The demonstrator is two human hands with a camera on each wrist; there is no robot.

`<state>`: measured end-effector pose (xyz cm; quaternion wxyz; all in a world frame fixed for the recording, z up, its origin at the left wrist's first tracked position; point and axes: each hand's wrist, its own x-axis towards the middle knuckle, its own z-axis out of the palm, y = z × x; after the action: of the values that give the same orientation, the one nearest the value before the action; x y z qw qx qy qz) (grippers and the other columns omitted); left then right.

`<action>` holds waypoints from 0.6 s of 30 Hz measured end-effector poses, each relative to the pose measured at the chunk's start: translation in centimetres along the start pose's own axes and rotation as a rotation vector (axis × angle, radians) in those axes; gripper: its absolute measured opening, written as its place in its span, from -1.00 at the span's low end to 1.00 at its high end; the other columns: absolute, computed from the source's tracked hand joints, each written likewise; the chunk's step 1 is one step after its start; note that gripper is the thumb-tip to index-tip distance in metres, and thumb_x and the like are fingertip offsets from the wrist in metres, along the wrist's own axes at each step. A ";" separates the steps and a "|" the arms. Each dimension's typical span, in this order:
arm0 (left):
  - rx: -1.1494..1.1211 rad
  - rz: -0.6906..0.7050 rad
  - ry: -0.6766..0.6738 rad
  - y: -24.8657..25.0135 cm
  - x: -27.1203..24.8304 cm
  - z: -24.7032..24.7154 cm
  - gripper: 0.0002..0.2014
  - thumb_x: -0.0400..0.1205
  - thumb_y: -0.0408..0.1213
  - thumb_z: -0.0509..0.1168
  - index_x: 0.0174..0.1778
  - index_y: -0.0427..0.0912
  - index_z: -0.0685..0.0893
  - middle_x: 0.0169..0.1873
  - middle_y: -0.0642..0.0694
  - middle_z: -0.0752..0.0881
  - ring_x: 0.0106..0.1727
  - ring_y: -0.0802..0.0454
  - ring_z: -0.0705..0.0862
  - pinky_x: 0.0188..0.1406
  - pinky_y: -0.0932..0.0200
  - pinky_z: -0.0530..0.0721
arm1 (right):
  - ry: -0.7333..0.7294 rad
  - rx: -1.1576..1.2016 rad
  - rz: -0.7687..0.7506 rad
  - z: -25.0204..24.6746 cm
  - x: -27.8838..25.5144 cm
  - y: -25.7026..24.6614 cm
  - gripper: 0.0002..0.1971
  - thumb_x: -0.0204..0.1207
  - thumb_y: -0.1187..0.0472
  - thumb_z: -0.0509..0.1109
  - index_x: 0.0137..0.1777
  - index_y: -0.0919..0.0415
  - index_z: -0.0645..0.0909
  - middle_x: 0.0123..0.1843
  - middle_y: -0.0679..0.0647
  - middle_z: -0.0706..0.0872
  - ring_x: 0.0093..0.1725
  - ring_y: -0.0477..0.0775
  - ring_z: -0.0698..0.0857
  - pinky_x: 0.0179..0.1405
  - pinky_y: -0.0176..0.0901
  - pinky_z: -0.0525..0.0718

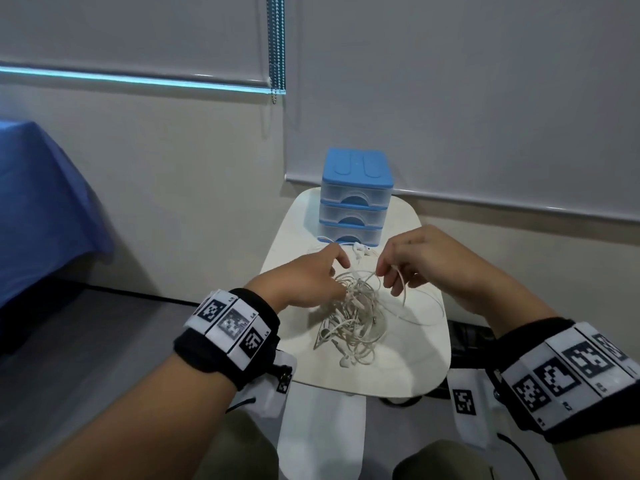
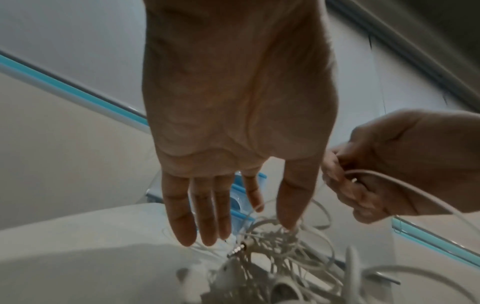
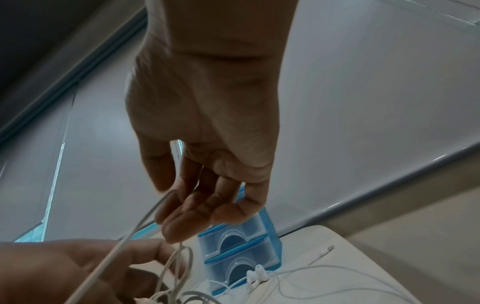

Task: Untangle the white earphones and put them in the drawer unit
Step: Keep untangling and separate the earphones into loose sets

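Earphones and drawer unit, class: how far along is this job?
Done: nothing visibly. In hand: the right hand pinches one cable off the tangled earphones; the left hand reaches into the bundle with straight fingers. Left: untangling, then the drawer unit, all three drawers shut.

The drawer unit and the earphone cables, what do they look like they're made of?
Drawer unit: apparently plastic, with an opaque blue top and frame; the drawers are translucent, so the inside shows faintly. Earphone cables: seemingly soft rubbery plastic, matte white, bending into loose loops; the right hand pinches one strand.

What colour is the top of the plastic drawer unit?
Blue, on the small plastic drawer unit with translucent drawers; clearest in the head view.
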<state>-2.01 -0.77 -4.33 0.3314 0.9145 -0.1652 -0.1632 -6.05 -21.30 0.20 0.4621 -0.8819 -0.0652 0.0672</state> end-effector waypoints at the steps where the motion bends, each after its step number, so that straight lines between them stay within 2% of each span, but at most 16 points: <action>1: 0.027 0.023 -0.042 0.1 0.2 0.3 -0.53 0.64 -0.26 0.44 0.42 0.11 0.46 0.22 -0.14 0.66 0.12 -0.10 0.69 0.18 -0.02 0.67 | 0.010 0.001 0.005 0.3 0.1 0.1 -0.81 0.53 0.49 0.29 -0.18 0.40 0.75 -0.29 0.32 0.76 -0.35 0.14 0.78 -0.30 -0.11 0.52; 3: 0.080 0.064 -0.104 0.2 0.5 0.6 -0.44 0.59 -0.28 0.49 0.47 0.13 0.47 0.15 -0.14 0.69 -0.03 -0.07 0.68 0.13 -0.02 0.70 | 0.030 0.013 0.033 0.6 0.4 0.4 -0.76 0.52 0.57 0.23 -0.18 0.33 0.69 -0.31 0.27 0.67 -0.39 0.18 0.80 -0.41 -0.17 0.55; 6: 0.117 0.108 -0.076 0.0 0.8 0.6 -0.57 0.57 -0.24 0.56 0.34 0.06 0.66 0.04 -0.03 0.74 0.03 -0.06 0.73 0.10 0.07 0.70 | 0.119 -0.046 0.032 0.1 0.9 0.6 -0.74 0.53 0.54 0.21 -0.14 0.22 0.65 -0.26 0.20 0.65 -0.50 0.08 0.66 -0.51 -0.21 0.46; 8: 0.126 0.147 -0.035 -0.3 1.0 0.5 -0.75 0.60 -0.22 0.55 0.18 0.03 0.75 -0.03 -0.02 0.77 0.03 -0.07 0.74 0.11 0.05 0.70 | 0.181 -0.229 -0.015 -0.7 1.0 0.4 -0.77 0.57 0.45 0.33 -0.08 0.11 0.70 -0.23 0.10 0.74 -0.42 -0.03 0.60 -0.42 -0.21 0.45; 10: 0.104 0.187 -0.012 -0.6 0.8 0.3 -0.89 0.63 -0.21 0.52 0.02 0.06 0.76 -0.09 -0.02 0.77 -0.05 -0.01 0.72 0.15 -0.02 0.70 | 0.199 -0.412 -0.066 -1.6 0.9 0.2 -0.85 0.60 0.32 0.44 -0.06 0.03 0.76 -0.19 0.01 0.76 -0.28 -0.09 0.62 -0.35 -0.27 0.45; 12: 0.056 0.205 -0.010 -0.8 0.4 0.1 -0.95 0.65 -0.17 0.50 -0.03 0.07 0.77 -0.12 -0.03 0.79 -0.14 0.05 0.71 0.13 -0.02 0.71 | 0.186 -0.486 -0.102 -2.2 0.9 0.2 -0.90 0.60 0.25 0.50 -0.09 0.04 0.79 -0.19 -0.02 0.77 -0.23 -0.10 0.65 -0.35 -0.38 0.48; 14: 0.021 0.233 -0.004 -0.9 -0.1 0.0 -0.98 0.66 -0.15 0.50 -0.03 0.07 0.80 -0.14 -0.01 0.80 -0.21 0.14 0.69 0.03 0.09 0.69 | 0.176 -0.499 -0.127 -2.3 1.1 0.4 -0.92 0.60 0.24 0.51 -0.10 0.07 0.80 -0.20 -0.02 0.78 -0.23 -0.10 0.66 -0.37 -0.49 0.48; 16: 0.000 0.255 0.006 -0.8 -0.6 0.1 -0.98 0.67 -0.17 0.49 -0.06 0.05 0.80 -0.20 0.05 0.80 -0.29 0.24 0.64 -0.08 0.18 0.63 | 0.169 -0.475 -0.143 -1.9 1.4 0.7 -0.91 0.62 0.24 0.50 -0.11 0.08 0.78 -0.20 -0.04 0.78 -0.22 -0.09 0.67 -0.30 -0.42 0.52; 18: -0.025 0.259 0.023 -0.8 -0.8 0.2 -0.95 0.66 -0.18 0.49 -0.11 -0.01 0.80 -0.22 0.04 0.80 -0.28 0.22 0.65 -0.06 0.09 0.65 | 0.145 -0.446 -0.163 -0.9 1.7 0.9 -0.90 0.62 0.23 0.50 -0.11 0.06 0.77 -0.20 -0.06 0.77 -0.24 -0.12 0.65 -0.24 -0.28 0.54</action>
<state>-2.63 0.00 -4.90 0.3628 0.8831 -0.2762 -0.1105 -4.13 -22.22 -0.18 0.2633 -0.9564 -0.1159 -0.0495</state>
